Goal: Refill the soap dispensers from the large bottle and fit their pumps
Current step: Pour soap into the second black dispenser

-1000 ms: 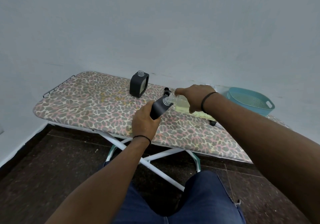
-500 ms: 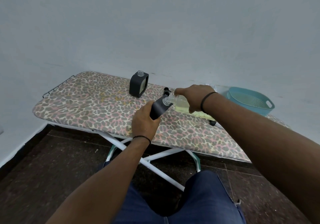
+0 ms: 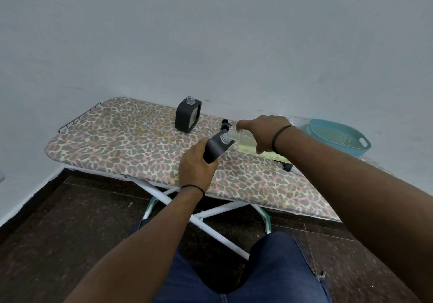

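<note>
The left hand is wrapped round the lower end of a slim matt-black soap dispenser with a clear threaded neck, its base buried in the palm. The right hand is clamped from above on a large clear plastic bottle of pale yellow liquid; the fingers and forearm hide most of the bottle's body and all of its far end. The two mouths meet above the leopard-print ironing board, used here as the counter, but whether liquid is passing between them is too small to make out.

Compared with the frames half a second and a second ago, both hands and both vessels sit in nearly the same pose, with no visible shift.

The held dispenser's long axis runs from lower left up to upper right, neck tilted away from the person towards the bottle. The bottle lies close to level, its mouth pointing left at the dispenser neck.

Just behind the meeting mouths a black pump head shows only in part. A second, squat black dispenser with an open clear neck stands upright near the wall, well apart from the hands. A small dark piece peeks out beneath the right forearm, unidentifiable. A teal plastic basket sits at the far right.
</note>
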Motion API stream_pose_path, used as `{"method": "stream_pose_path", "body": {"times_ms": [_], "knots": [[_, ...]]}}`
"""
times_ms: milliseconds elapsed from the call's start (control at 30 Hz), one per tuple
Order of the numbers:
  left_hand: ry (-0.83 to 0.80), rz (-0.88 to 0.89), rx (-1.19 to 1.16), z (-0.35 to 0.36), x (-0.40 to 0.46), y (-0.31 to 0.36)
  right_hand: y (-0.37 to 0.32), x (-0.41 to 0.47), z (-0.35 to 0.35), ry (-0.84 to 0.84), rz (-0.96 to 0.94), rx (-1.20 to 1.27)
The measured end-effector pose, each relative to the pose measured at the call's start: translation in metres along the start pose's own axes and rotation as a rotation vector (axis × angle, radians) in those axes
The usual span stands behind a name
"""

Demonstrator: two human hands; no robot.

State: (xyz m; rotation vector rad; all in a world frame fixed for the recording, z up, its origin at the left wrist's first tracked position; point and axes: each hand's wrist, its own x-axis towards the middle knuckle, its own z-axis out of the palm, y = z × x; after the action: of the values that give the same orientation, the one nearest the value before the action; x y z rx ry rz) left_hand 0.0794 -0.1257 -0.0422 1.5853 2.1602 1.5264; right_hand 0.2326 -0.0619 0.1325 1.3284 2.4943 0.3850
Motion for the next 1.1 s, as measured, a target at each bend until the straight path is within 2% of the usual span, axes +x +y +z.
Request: {"method": "stream_pose_path", "body": {"times_ms": [1100], "knots": [[0.015, 0.012, -0.006, 0.0000, 0.0052, 0.0013, 0.0020, 0.0012, -0.0061, 0.003, -0.010, -0.012]]}}
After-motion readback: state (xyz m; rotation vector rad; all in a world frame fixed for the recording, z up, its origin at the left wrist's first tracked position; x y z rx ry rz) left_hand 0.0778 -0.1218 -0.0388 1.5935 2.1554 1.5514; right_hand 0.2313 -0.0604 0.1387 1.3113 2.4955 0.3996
